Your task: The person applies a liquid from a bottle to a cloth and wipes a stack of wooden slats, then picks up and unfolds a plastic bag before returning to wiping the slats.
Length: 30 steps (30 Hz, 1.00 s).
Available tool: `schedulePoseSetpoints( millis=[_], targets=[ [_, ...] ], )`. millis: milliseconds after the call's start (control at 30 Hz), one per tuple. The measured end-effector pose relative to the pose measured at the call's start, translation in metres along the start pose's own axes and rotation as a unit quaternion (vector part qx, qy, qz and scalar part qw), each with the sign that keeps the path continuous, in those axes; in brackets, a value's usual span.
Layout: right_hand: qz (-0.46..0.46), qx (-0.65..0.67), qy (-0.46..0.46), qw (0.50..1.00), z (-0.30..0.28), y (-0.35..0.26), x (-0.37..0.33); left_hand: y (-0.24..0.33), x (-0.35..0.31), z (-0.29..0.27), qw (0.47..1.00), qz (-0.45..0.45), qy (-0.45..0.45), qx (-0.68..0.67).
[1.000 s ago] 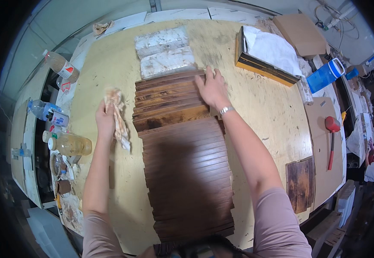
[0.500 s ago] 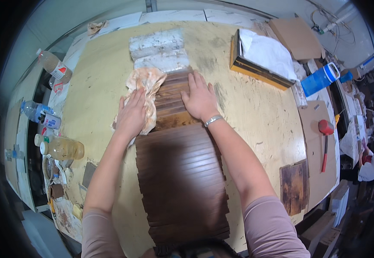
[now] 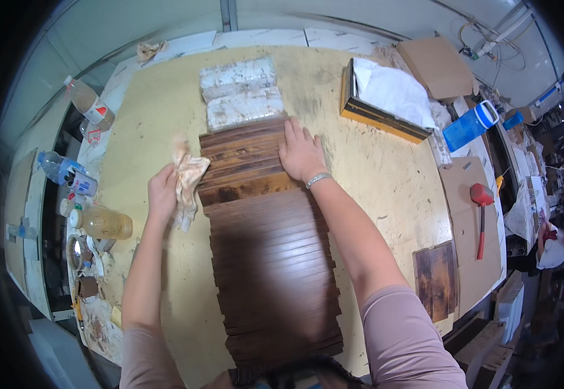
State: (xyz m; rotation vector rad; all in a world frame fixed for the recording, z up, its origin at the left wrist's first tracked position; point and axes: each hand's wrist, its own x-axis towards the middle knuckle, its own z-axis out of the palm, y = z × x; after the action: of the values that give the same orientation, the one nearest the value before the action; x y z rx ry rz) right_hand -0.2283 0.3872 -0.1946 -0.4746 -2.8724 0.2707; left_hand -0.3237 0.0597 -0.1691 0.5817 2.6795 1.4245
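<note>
My left hand [image 3: 162, 193] is closed on a stained cloth [image 3: 190, 178], which hangs bunched just left of the wooden strips. My right hand [image 3: 302, 152] lies with its fingers apart on the right end of a row of streaked brown wood strips [image 3: 246, 162]; it grips nothing. Nearer to me, a longer stretch of darker brown strips [image 3: 275, 259] lies side by side, its edges uneven. Two plastic-wrapped bundles [image 3: 243, 107] touch or nearly touch the far end of the streaked strips.
Bottles stand along the left edge, among them a jar of yellowish liquid [image 3: 107, 222]. At right are a black-and-yellow box [image 3: 385, 123] with white cloth, a blue bottle [image 3: 466, 126], a red mallet [image 3: 481, 201] and dark wood pieces [image 3: 435, 280]. A person [image 3: 554, 249] is far right.
My left hand has drawn the cloth off the streaked strips toward the left and closed on it, uncovering their left ends. My right hand stays at the strips' right end.
</note>
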Motion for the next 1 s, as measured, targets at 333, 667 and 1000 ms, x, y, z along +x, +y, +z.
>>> schedulePoseSetpoints(
  millis=[333, 667, 1000],
  targets=[
    [-0.080, 0.678, -0.228, 0.694, -0.092, -0.156, -0.117, 0.094, -0.115, -0.033, 0.969, 0.063, -0.003, -0.239],
    [0.147, 0.753, -0.196, 0.610, -0.133, -0.139, -0.185, 0.056, -0.266, -0.097, 0.962, -0.098, 0.048, -0.249],
    [0.125, 0.671, -0.143, 0.717, -0.167, -0.129, -0.208, 0.026, -0.327, -0.153, 0.905, -0.105, 0.076, -0.406]
  ],
)
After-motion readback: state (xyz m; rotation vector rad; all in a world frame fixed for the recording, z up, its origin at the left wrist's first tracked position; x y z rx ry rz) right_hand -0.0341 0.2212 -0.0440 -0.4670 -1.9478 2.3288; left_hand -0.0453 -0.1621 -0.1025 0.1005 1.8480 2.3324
